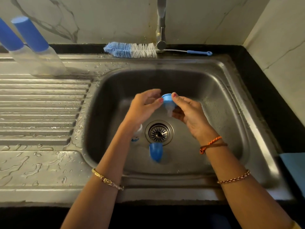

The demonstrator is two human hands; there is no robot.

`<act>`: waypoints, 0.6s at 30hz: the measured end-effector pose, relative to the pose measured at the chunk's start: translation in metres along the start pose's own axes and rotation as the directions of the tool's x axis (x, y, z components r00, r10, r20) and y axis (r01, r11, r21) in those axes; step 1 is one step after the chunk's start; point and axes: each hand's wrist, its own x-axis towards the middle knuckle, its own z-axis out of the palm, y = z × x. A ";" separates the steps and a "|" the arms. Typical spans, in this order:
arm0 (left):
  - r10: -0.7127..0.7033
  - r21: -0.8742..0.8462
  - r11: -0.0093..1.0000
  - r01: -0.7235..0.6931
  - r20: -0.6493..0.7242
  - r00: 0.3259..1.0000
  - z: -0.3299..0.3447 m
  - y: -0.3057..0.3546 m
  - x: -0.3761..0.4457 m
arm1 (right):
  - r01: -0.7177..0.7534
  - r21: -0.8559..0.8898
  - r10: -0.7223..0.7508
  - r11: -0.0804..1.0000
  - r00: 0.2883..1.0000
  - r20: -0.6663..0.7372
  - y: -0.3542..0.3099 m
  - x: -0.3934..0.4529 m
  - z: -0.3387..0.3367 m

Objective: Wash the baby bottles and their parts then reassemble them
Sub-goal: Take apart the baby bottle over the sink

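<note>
Over the steel sink (pixel 227 96), both my hands hold a blue screw ring with a clear teat (pixel 168 103) pointing downward. My right hand (pixel 189 113) grips the ring from the right, thumb on its rim. My left hand (pixel 145 106) pinches the ring's left edge with thumb and fingers. A blue bottle cap (pixel 156 152) lies in the basin just in front of the drain (pixel 159 132). A clear bottle body with blue print (pixel 137 134) lies in the basin, mostly hidden under my left wrist. Two assembled bottles with blue caps (pixel 33 45) stand on the drainboard at the far left.
A blue and white bottle brush (pixel 132 50) lies on the sink's back ledge beside the tap (pixel 161 30). The ribbed drainboard (pixel 41 113) on the left is wet. A blue cloth (pixel 295 167) lies at the right edge on the black counter.
</note>
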 end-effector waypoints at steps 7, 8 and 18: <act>0.081 -0.177 0.980 -0.090 -0.053 0.995 0.018 -0.004 0.002 | -0.034 0.065 0.028 0.997 0.996 0.089 -0.005 0.004 -0.007; 0.060 -0.223 0.972 -0.077 -0.082 0.995 0.019 -0.005 0.002 | -0.023 0.062 0.016 0.998 0.994 0.112 -0.005 0.004 -0.008; -0.092 -0.517 0.856 0.015 -0.124 0.988 0.019 -0.005 -0.008 | 0.263 -0.272 -0.251 0.926 0.965 0.078 0.004 0.002 -0.002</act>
